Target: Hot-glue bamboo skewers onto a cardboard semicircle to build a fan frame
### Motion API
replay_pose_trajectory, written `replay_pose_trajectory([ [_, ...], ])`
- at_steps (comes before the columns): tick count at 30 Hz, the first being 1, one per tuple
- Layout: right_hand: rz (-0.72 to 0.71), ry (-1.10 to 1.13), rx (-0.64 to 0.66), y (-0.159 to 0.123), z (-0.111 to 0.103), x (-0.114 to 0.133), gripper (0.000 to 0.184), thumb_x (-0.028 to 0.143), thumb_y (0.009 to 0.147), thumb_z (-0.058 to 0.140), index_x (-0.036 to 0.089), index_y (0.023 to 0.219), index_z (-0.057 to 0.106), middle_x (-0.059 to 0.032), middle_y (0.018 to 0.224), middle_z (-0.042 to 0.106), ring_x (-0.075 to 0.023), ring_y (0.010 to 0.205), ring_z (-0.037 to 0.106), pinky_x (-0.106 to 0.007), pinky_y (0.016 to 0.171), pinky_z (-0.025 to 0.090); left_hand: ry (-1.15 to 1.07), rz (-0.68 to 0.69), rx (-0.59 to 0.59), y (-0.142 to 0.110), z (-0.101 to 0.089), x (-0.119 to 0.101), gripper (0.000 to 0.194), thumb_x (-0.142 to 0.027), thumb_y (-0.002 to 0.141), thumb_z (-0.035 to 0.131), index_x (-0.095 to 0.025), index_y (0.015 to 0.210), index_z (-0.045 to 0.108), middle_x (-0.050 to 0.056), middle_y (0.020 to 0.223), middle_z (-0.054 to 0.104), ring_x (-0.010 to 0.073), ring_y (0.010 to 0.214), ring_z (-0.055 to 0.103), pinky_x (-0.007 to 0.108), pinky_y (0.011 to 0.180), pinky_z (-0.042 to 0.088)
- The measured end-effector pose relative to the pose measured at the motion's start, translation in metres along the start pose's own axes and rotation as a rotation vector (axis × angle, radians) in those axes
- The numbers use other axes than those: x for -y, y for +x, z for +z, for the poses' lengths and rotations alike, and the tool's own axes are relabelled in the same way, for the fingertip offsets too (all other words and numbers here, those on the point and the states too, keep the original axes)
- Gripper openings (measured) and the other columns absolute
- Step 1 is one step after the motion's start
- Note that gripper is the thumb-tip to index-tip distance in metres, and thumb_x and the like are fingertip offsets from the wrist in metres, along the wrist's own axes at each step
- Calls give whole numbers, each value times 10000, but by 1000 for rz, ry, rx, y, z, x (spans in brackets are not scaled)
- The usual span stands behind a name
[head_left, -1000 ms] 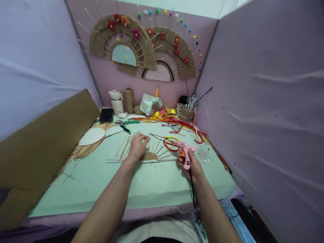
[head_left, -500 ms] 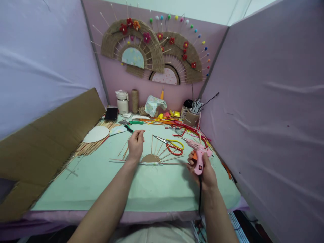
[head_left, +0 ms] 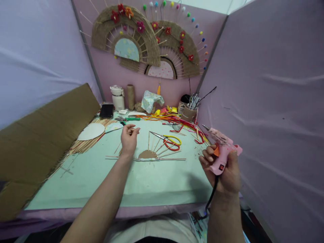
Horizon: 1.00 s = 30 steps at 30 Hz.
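My right hand (head_left: 225,168) is wrapped round the handle of a pink hot glue gun (head_left: 221,150), raised at the right with its nozzle toward the back left. A black cord hangs from the handle. Above the table my left hand (head_left: 129,138) has its fingers curled, thumb and fingertips close together; whatever they may pinch is too small to make out. Beside it lies a brown cardboard half-disc (head_left: 148,154) with thin sticks (head_left: 164,144) fanning out. Its straight edge carries a stick bar (head_left: 172,159). Scissors (head_left: 173,141) with yellow and red handles lie among the sticks.
Brown cardboard (head_left: 45,125) leans at the left beside a bundle of sticks (head_left: 84,145) and a white oval (head_left: 91,131). Green-handled pliers (head_left: 133,118), twine (head_left: 130,97), a white jar (head_left: 117,98) and coloured stems (head_left: 162,117) are further back. Decorated fans (head_left: 152,37) hang on the wall.
My right hand has lifted the glue gun up and to the right, nearer to me. My left hand has loosened its curl slightly and stays near the half-disc. The view has tilted a little downward.
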State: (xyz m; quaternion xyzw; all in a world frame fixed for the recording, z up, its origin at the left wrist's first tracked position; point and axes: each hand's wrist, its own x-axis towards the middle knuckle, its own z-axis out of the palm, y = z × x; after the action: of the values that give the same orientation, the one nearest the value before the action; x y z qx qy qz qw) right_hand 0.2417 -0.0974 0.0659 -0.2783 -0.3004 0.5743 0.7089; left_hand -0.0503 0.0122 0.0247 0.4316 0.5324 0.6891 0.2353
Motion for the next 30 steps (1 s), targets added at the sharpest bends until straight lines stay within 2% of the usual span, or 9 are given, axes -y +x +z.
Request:
replay_pose_trajectory([
  [3,4,11,31,5,14,-4,427,657,848,627,231,847,664,1,763,507,-108,573,408,-240,493,397,-20,-43,-6,9,-11,-11,149,-255,770,653,-198,858,547,-43,639,562,116,621,562,224,625,432],
  [6,48,27,95,18,30,-14,413,630,890,581,231,850,679,-4,771,520,-108,586,412,-232,522,411,-39,42,-16,23,-32,-25,104,-274,810,629,-192,840,572,-52,611,515,93,551,478,201,548,375],
  [10,195,38,179,43,49,-38,432,595,942,526,206,844,686,-8,763,547,-98,580,431,-208,538,418,-62,63,-42,38,-56,-32,100,-281,825,622,-189,830,584,-89,503,383,81,465,327,193,471,268],
  [12,261,20,202,54,53,-53,420,579,942,534,200,837,681,-8,754,561,-98,567,440,-209,530,416,-27,15,-42,40,-62,-25,97,-279,823,613,-186,823,590,-89,498,374,84,461,324,197,474,275],
  [15,291,-1,234,63,49,-72,412,580,923,562,196,825,676,-7,746,580,-96,553,445,-205,510,404,80,-9,-64,36,-69,-8,96,-223,764,641,-186,845,603,-50,610,505,103,553,450,215,557,382],
  [19,311,-7,250,63,39,-85,416,589,923,556,200,847,686,-4,753,574,-100,561,452,-207,531,433,449,70,-66,32,-79,12,269,-159,700,666,-191,964,625,13,885,618,150,776,570,286,793,482],
  [21,314,-10,252,62,35,-87,409,585,928,552,206,858,686,-5,772,579,-103,575,464,-208,541,446,654,70,-17,31,-84,16,318,-191,761,639,-181,1077,612,41,962,641,174,861,603,308,863,488],
  [24,318,-16,262,62,33,-87,410,594,924,558,208,863,682,-3,765,584,-104,578,472,-204,536,447,964,-1,164,30,-87,16,353,-258,865,563,-161,1204,581,81,1057,675,202,974,633,318,903,491],
  [30,308,-36,284,63,28,-89,409,606,905,578,211,878,680,-4,761,611,-106,570,475,-211,535,447,1214,-65,393,27,-80,10,336,-349,859,577,-142,1107,671,173,1150,681,318,1129,623,389,973,469],
])
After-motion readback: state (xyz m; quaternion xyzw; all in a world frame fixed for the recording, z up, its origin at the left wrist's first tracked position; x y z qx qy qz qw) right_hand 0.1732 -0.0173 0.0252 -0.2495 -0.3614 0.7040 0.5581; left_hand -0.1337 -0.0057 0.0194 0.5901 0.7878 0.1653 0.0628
